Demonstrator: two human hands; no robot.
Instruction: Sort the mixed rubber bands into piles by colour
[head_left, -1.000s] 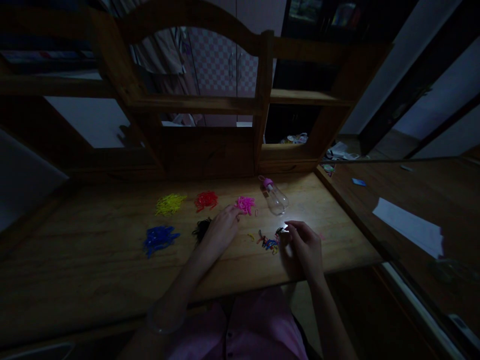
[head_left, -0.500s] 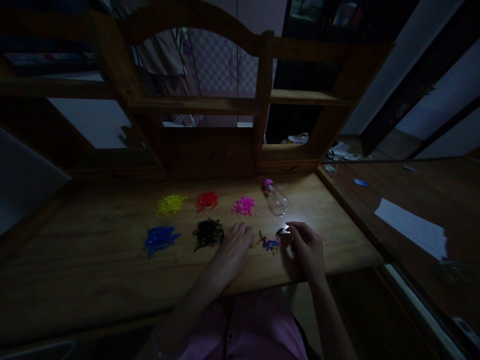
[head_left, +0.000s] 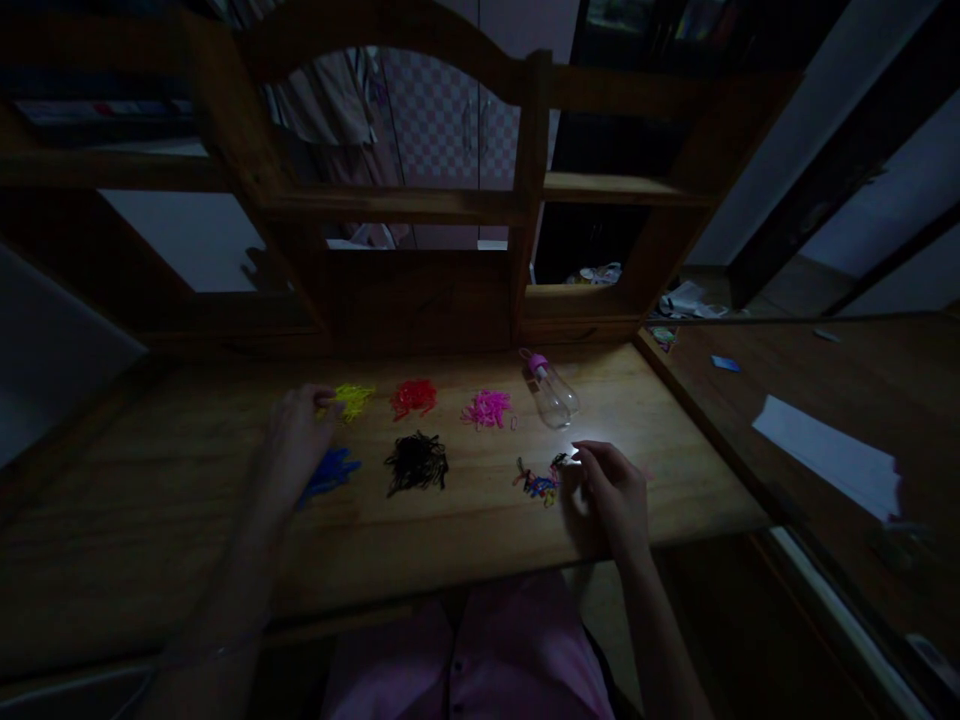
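Note:
My left hand [head_left: 296, 430] reaches the yellow rubber bands [head_left: 354, 402], its fingers pinched at the pile's left edge. A yellow band seems to be between the fingertips. Under that hand, partly covered, lie the blue rubber bands [head_left: 330, 473]. My right hand [head_left: 611, 480] is closed in a pinch at the right end of a multicoloured string of linked bands [head_left: 541, 485], whose black end meets the fingertips. Glare blurs the exact grip. Also on the table are piles of black rubber bands [head_left: 417, 462], red rubber bands [head_left: 413, 398] and pink rubber bands [head_left: 487, 408].
A clear bottle with a pink cap [head_left: 553, 395] lies behind the right hand. A wooden shelf frame [head_left: 420, 207] rises along the back of the wooden table [head_left: 420, 545]. To the right, a lower brown surface holds white paper [head_left: 829, 455] and a blue card [head_left: 725, 363].
My left hand has moved left from beside the black bands to the yellow pile. My right hand stays in its pinch by the multicoloured string.

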